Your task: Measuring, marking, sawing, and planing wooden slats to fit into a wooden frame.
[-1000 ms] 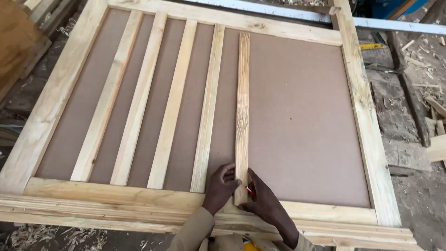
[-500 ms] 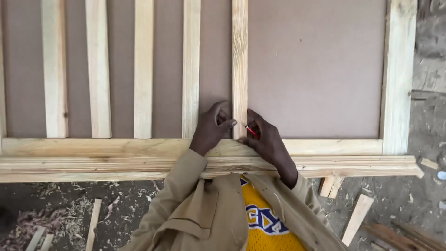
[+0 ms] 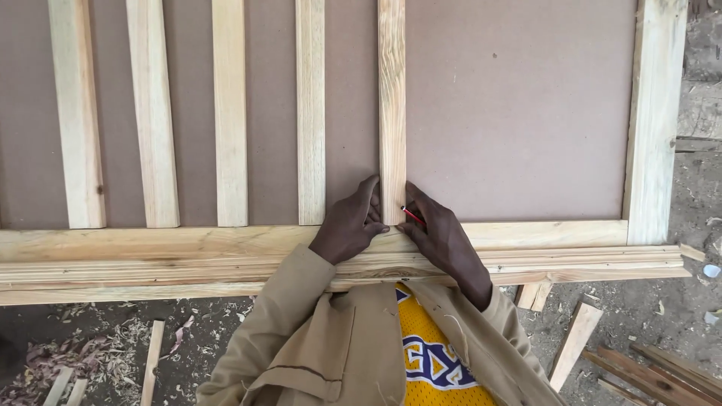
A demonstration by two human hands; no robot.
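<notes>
My left hand (image 3: 351, 222) presses against the left side of the lower end of a pale upright wooden slat (image 3: 392, 105), where it meets the bottom rail (image 3: 150, 242) of a large wooden frame. On the slat's right side, my right hand (image 3: 438, 231) grips a red pencil (image 3: 413, 216) with its tip at the slat's foot. The frame lies flat over a brown hardboard panel (image 3: 519, 105). Several more slats (image 3: 310, 113) stand in a row to the left.
The frame's right stile (image 3: 656, 120) runs down the right side. Wood offcuts (image 3: 573, 344) and dark sticks (image 3: 662, 372) lie on the dirt at the lower right. Shavings and thin strips (image 3: 153, 359) litter the ground at the lower left.
The view has tilted down and moved closer, so the frame's top has left the picture. Both hands stay at the slat's foot, with the pencil at the joint.
</notes>
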